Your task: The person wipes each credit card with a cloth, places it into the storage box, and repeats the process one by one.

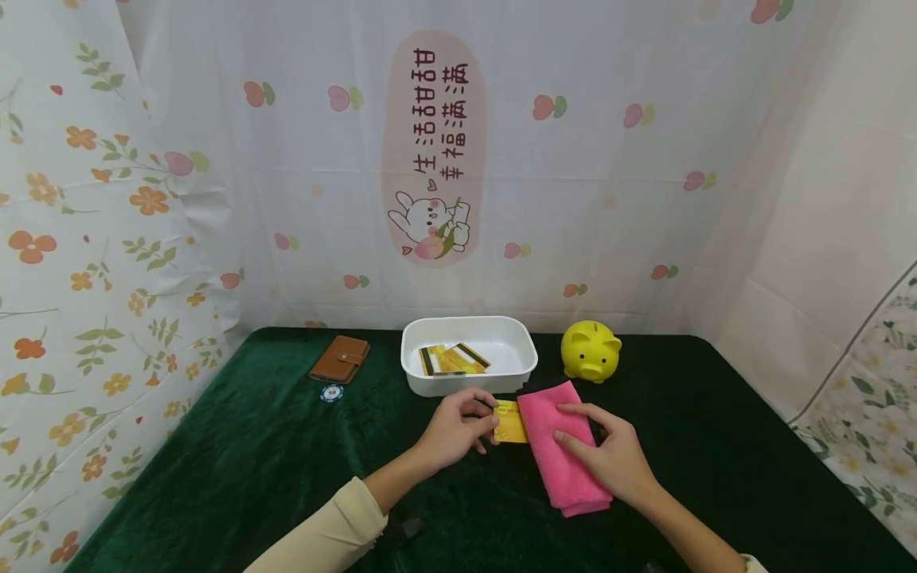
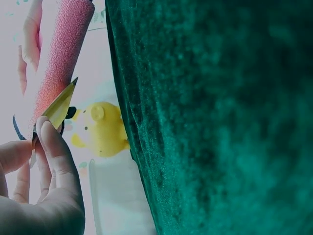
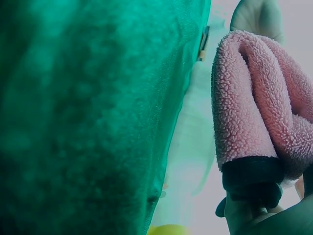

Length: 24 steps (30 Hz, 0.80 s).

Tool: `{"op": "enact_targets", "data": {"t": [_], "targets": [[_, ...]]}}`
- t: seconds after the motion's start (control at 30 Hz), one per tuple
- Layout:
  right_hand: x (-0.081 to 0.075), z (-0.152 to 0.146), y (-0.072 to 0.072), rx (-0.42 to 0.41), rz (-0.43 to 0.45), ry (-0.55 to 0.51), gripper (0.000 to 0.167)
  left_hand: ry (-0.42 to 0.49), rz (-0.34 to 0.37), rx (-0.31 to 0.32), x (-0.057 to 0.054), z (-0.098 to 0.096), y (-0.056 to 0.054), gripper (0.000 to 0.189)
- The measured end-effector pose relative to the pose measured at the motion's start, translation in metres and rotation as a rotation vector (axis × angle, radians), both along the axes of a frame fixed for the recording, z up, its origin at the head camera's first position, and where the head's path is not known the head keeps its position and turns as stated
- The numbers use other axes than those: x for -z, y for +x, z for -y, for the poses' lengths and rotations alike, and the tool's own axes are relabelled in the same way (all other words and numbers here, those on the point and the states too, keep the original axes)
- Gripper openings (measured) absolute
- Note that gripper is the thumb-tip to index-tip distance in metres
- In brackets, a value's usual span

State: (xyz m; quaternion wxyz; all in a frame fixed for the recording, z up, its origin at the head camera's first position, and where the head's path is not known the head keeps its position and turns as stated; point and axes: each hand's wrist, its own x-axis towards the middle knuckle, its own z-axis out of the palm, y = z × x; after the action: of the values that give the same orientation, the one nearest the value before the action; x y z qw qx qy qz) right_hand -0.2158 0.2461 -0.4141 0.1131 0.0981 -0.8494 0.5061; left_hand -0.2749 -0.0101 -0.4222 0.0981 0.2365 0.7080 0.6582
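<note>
Between its thumb and fingers my left hand (image 1: 461,423) pinches a yellow card (image 1: 509,422) by its left edge. The card's right edge meets a folded pink cloth (image 1: 562,454); how far the cloth covers it cannot be told. My right hand (image 1: 609,450) grips that cloth from the right, thumb and fingers on its near face. In the left wrist view the yellow card (image 2: 59,106) slants against the cloth (image 2: 63,44). The right wrist view shows the cloth (image 3: 247,98) in thick folds with a dark band at one end.
Behind the hands stands a white tray (image 1: 469,387) with several yellow cards (image 1: 458,360) in it. A yellow piggy bank (image 1: 591,352) is right of the tray. To the left lie a brown wallet (image 1: 340,360) and a poker chip (image 1: 332,393) on the green tablecloth (image 1: 272,454).
</note>
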Motion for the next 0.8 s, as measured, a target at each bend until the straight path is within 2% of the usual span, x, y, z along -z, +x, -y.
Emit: {"op": "enact_targets", "data": {"t": [0.43, 0.8], "targets": [[0.0024, 0.0006, 0.0018, 0.007, 0.037, 0.008, 0.035, -0.023, -0.013, 0.013, 0.0023, 0.0027, -0.0003, 0.018], [0.0006, 0.0019, 0.0006, -0.012, 0.009, 0.007, 0.034, -0.059, -0.063, 0.000, 0.0020, 0.0029, -0.0012, 0.019]]}}
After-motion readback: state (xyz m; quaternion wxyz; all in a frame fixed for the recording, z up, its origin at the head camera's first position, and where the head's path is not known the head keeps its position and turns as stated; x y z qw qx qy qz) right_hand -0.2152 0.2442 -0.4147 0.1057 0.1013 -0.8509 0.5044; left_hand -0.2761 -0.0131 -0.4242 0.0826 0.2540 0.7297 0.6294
